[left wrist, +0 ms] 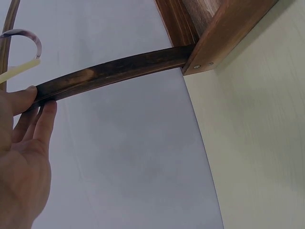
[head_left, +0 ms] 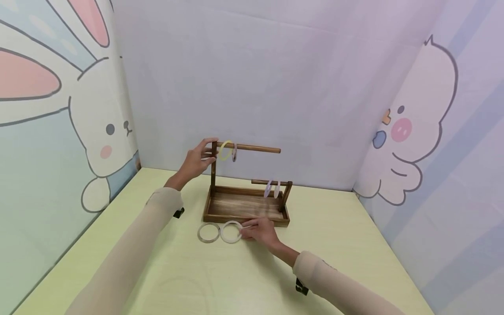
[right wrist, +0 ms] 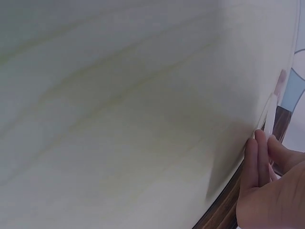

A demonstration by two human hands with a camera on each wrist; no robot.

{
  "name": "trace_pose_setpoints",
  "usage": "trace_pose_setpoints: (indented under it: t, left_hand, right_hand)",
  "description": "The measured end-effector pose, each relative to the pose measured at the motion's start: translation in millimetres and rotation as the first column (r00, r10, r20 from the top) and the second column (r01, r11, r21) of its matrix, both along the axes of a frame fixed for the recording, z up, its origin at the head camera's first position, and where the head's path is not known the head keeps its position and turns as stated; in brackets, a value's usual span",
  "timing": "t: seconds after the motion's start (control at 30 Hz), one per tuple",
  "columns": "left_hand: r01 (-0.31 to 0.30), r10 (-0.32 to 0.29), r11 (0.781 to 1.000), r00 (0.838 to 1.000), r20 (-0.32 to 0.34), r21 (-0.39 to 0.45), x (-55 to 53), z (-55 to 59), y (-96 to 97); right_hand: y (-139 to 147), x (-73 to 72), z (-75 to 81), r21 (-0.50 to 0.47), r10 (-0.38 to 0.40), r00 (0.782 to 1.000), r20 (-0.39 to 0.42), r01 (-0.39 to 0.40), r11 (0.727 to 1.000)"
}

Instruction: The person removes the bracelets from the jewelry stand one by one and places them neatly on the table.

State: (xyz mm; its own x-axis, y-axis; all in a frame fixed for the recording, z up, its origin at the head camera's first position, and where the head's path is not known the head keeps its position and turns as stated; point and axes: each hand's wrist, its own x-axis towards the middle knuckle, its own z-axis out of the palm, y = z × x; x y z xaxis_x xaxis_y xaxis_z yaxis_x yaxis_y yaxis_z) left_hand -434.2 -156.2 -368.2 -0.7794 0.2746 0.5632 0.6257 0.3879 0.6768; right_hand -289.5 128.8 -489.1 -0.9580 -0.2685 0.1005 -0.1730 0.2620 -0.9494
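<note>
My left hand [head_left: 194, 162] grips the top of the tall upright post [head_left: 213, 173] of a wooden bangle stand [head_left: 232, 205]. In the left wrist view, thumb and fingers lie on either side of that post. A yellow bangle [head_left: 221, 153] and a patterned bangle [head_left: 234, 154] hang on the upper bar beside this hand. In front of the stand, my right hand [head_left: 261, 232] pinches the right edge of a white bangle [head_left: 222, 235]. The right wrist view shows the white bangle [right wrist: 270, 117] between thumb and fingers. A greyish patterned bangle [head_left: 198, 234] lies just left of it.
On the lower bar [head_left: 257, 181] hang a purple bangle [head_left: 267, 190] and a pale pink bangle [head_left: 277, 190]. The stand's tray has a raised rim [head_left: 246, 219]. Behind the pale yellow table [head_left: 189, 271] rises a plain curtain [head_left: 244, 87]; printed cartoon panels flank both sides.
</note>
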Motion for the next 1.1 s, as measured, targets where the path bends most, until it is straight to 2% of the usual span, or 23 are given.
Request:
trace_pose_setpoints:
  t: [0.3, 0.47, 0.77, 1.0, 1.1]
  left_hand:
    - [0.002, -0.002, 1.000, 1.000, 0.000, -0.006, -0.7, -1.1, -0.7]
    - [-0.005, 0.004, 1.000, 1.000, -0.004, -0.016, -1.3, -1.3, -0.5]
    - [0.003, -0.003, 1.000, 1.000, -0.007, -0.011, -2.9, 0.5, -0.9]
    - [0.007, -0.007, 1.000, 1.000, -0.009, -0.005, -2.2, -0.1, 0.2]
    - [0.014, -0.014, 1.000, 1.000, -0.002, 0.002, -2.0, -1.9, 0.2]
  right_hand:
    - [-1.2, -1.1, -3.2, 0.034, -0.045, 0.999, -0.025, 0.046, 0.998]
    - [-0.4, -1.2, -3.5, 0.056, -0.044, 0.998, -0.050, 0.047, 0.997]
    - [1.8, 0.2, -0.8, 0.044, -0.047, 0.998, -0.035, 0.048, 0.998]
    - [4.6, -0.9, -3.5, 0.168, -0.105, 0.987, -0.120, 0.124, 0.978]
    - [6.1, 0.0, -5.6, 0.155, -0.106, 0.989, -0.101, 0.120, 0.981]
